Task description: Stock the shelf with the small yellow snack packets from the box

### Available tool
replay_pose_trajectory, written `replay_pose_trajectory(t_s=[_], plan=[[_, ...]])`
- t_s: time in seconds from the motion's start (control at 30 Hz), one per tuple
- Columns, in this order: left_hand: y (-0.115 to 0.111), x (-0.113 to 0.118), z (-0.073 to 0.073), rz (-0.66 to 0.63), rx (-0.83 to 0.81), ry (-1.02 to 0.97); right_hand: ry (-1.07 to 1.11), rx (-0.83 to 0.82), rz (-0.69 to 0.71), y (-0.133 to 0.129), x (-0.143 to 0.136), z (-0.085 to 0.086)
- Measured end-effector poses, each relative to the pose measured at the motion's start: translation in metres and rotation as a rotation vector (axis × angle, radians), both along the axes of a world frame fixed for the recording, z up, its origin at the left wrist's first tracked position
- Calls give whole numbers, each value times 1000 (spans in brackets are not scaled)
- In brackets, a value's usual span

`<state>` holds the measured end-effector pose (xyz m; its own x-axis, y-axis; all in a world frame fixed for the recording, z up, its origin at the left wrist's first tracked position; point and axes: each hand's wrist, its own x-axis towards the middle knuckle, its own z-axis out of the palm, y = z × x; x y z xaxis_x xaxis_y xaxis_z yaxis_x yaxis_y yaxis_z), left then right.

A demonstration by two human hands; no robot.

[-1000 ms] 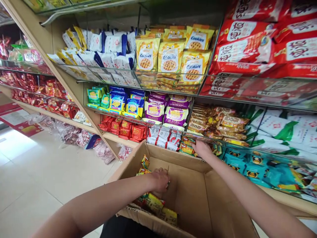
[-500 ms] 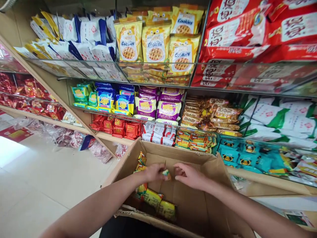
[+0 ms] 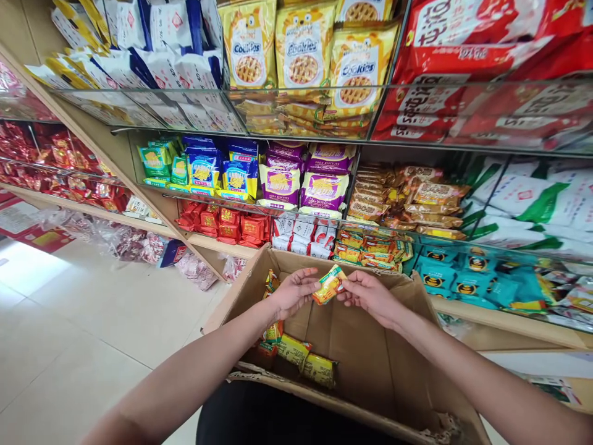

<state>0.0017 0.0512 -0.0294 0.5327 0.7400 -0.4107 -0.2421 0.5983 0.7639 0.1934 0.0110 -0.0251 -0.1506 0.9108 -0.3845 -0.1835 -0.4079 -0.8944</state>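
A small yellow, orange and green snack packet [image 3: 329, 285] is held above the open cardboard box [image 3: 365, 395]. My left hand [image 3: 296, 293] pinches its left edge between thumb and fingers. On the other side, my right hand [image 3: 368, 295] grips the packet's right end, fingers curled. Below, several similar packets lie in the left part of the box, among them a yellow-green one [image 3: 319, 369] lying on the bottom. Part of that pile is hidden behind my left hand and forearm.
Glass-fronted shelves rise behind the box. The lowest row holds similar orange-green packets [image 3: 365, 249], red packets [image 3: 229, 224] and teal packets [image 3: 467, 281]. Above are purple soda biscuits [image 3: 280, 182] and yellow cookie bags [image 3: 301, 52]. Plastic-wrapped bundles [image 3: 125, 240] lie on the tiled floor to the left.
Both hands have risen from inside the box, bringing up the packet that my left hand held. My right hand, apart from it before, now grips it too. The view has tilted slightly down.
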Motion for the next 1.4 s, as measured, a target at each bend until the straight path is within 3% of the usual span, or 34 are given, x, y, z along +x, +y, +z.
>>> replay_pose_trajectory(t_s=[0.17,0.27,0.4,0.5,0.6,0.7,0.8,0.97,1.1,1.27,1.4], plan=[[-3,4,-3,-12,-44,78,0,7,-36,-5,-1,0],[-8,7,-4,-69,-29,73,-48,8,44,-9,-4,-2],[-14,11,-4,-247,96,264,-130,-23,213,-17,-8,-5],[-17,15,-4,-214,92,258,-153,-34,242,-22,-12,-6],[-19,19,-5,-153,19,154,-149,-26,115,-19,-10,-3],[-18,18,-6,-128,29,215,-200,30,-149,-5,4,4],[-19,12,-9,-220,42,312,-192,69,-336,15,24,11],[-24,7,-13,-429,57,436,-168,129,-472,39,33,12],[-26,8,-13,-491,66,494,-26,125,-571,51,31,9],[-25,8,-15,-537,91,537,80,53,-783,72,49,5],[-25,8,-17,-562,105,563,86,80,-824,93,62,-3]])
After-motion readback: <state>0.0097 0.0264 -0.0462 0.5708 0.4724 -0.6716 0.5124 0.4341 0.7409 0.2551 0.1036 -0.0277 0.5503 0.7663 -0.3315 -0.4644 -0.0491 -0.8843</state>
